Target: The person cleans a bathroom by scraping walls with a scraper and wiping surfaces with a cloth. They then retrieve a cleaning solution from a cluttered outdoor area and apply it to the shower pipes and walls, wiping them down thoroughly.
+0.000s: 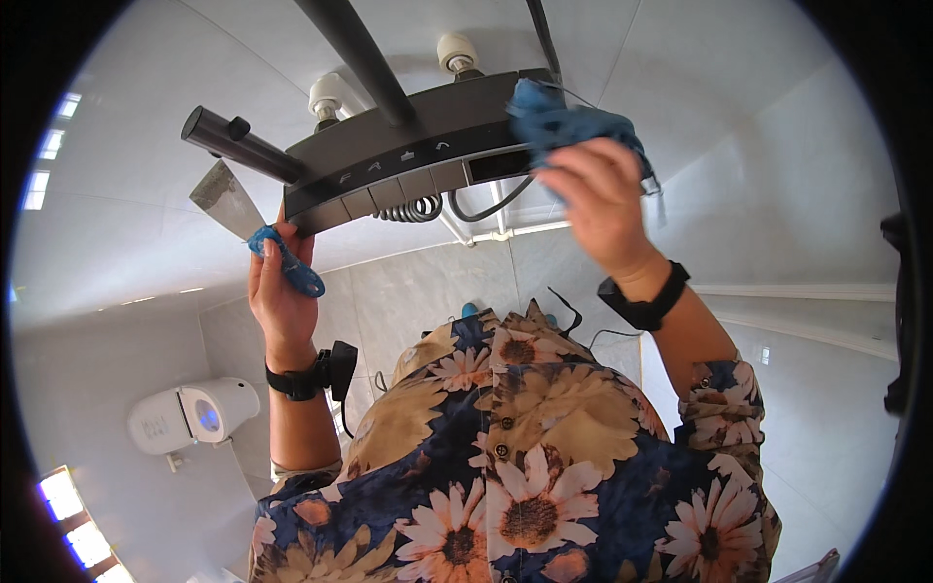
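A dark shower mixer panel [466,109] is mounted on the wall in front of me, with a row of push buttons and a small dark display along its front. My left hand [283,299] is at the panel's left end, holding a putty knife by its blue handle [295,271]. The knife's smeared metal blade [227,197] points up and left. In my right hand [601,204] is a crumpled blue cloth [565,120], which lies over the right end of the panel. Motion blurs the right fingers slightly, and the cloth hides that end.
A spout-like dark cylinder [240,142] juts out at the panel's left, and a dark riser pipe [357,58] rises from its top. White-capped wall fittings [457,52] sit behind. Below hang a coiled hose [408,210] and white pipes [499,235]. A toilet [193,415] stands at left.
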Available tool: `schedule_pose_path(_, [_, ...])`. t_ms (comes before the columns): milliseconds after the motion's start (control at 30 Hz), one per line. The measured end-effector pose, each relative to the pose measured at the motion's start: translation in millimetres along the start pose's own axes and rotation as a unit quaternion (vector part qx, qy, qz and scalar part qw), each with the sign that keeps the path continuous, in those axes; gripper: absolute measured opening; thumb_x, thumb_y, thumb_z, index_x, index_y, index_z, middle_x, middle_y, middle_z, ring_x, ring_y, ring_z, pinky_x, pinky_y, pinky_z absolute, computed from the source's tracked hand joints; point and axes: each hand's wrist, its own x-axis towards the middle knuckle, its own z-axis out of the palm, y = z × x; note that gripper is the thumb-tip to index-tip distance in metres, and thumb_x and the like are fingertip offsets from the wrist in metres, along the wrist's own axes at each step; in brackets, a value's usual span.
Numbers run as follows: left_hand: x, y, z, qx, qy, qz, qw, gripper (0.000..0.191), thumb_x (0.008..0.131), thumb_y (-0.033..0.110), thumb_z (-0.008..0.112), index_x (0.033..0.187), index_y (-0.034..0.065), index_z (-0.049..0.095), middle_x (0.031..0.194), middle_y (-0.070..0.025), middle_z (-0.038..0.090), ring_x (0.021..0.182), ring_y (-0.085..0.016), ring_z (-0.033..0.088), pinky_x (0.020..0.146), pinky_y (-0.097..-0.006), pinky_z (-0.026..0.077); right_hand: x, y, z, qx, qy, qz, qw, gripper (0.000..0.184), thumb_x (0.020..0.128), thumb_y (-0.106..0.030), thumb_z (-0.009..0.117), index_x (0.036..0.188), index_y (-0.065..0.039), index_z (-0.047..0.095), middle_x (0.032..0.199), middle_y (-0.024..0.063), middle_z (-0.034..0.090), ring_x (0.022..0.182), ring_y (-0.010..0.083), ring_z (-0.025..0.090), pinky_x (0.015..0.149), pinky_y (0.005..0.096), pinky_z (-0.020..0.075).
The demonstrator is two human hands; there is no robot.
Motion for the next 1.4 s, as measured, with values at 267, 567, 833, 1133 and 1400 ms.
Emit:
schedule_pose_path(267, [5, -6, -5, -0.009, 0.026, -0.003, 1.0, 0.026, 0.096, 0.023, 0.042, 0.108, 0.0031, 0.055, 0.111, -0.0076, 0.056, 0.11, -0.021, 0.051, 0.101, -0.0383, 0.036, -18, 38, -40, 0.221, 0.254, 0.41, 0.848, 0.029, 0.079, 0.003, 0.057, 0.108, -0.001, 0.056, 0.108, 0.0088, 0.057, 0.098, 0.0162, 0.055, 0.088, 0.0276, 0.0438])
schedule_pose_path(567, [4, -6, 10, -0.034, -0.049, 0.005, 0.998, 0.028, 0.095, 0.025, 0.041, 0.105, 0.0026, 0.054, 0.139, -0.0198, 0.037, 0.125, -0.028, 0.041, 0.104, -0.0387, 0.031, 40, -40, -30, 0.154, 0.141, 0.103, 0.973, 0.042, 0.06, 0.009, 0.064, 0.1, -0.003, 0.059, 0.112, 0.015, 0.053, 0.103, 0.0293, 0.053, 0.088, 0.035, 0.0433])
schedule_pose_path(833, [3, -5, 26, -0.123, -0.086, -0.035, 0.988, 0.025, 0.093, 0.025, 0.045, 0.1, 0.0034, 0.056, 0.14, -0.0202, 0.035, 0.125, -0.021, 0.041, 0.098, -0.0333, 0.037, 78, -78, 20, 0.171, -0.038, -0.042, 0.984, 0.028, 0.061, 0.004, 0.063, 0.088, -0.002, 0.059, 0.103, 0.0111, 0.054, 0.099, 0.0288, 0.054, 0.086, 0.0368, 0.0451])
schedule_pose_path(1133, [1, -16, 30, -0.241, -0.159, -0.049, 0.956, 0.027, 0.093, 0.031, 0.047, 0.097, 0.0054, 0.054, 0.104, -0.0059, 0.055, 0.091, -0.014, 0.053, 0.078, -0.0288, 0.043, 105, -114, 41, 0.164, -0.119, -0.133, 0.97, 0.02, 0.073, -0.003, 0.055, 0.092, 0.0, 0.06, 0.112, 0.0115, 0.056, 0.107, 0.0272, 0.053, 0.09, 0.0351, 0.0447])
schedule_pose_path(1400, [4, -28, 51, -0.297, -0.221, -0.071, 0.926, 0.025, 0.093, 0.029, 0.048, 0.095, 0.006, 0.058, 0.142, -0.0227, 0.029, 0.135, -0.028, 0.026, 0.108, -0.0407, 0.026, 88, -54, -40, 0.086, -0.194, 0.01, 0.977, 0.031, 0.068, 0.01, 0.052, 0.097, 0.002, 0.059, 0.111, 0.016, 0.058, 0.105, 0.0333, 0.054, 0.089, 0.0401, 0.0449])
